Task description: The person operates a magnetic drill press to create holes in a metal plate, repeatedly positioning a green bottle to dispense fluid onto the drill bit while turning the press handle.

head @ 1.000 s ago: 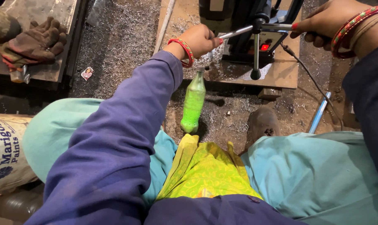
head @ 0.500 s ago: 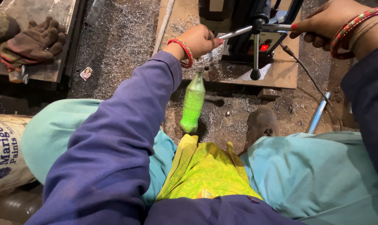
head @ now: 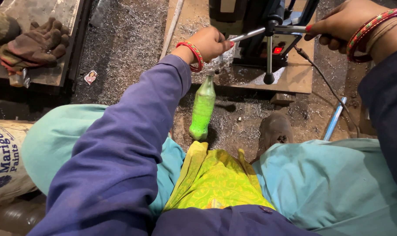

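Note:
My left hand (head: pixel 211 43) grips one metal spoke of the feed handle (head: pixel 268 30) on a dark drill machine (head: pixel 255 26) that stands on a flat metal plate (head: pixel 294 78). On the opposite spoke of the same handle, at the upper right, my right hand (head: pixel 342 22) is closed. Both wrists wear red bangles. A green plastic bottle (head: pixel 202 109) stands upright on the floor just below my left hand, apart from it. My knees in light blue cloth fill the lower view.
Metal shavings cover the floor (head: pixel 128 43). Worn brown gloves (head: pixel 32 43) lie on a metal slab at the upper left. A white sack (head: pixel 3 161) lies at the left edge. A brown shoe (head: pixel 275 129) and a blue-grey rod (head: pixel 334 119) sit at the right. A cable (head: pixel 321 78) runs from the machine.

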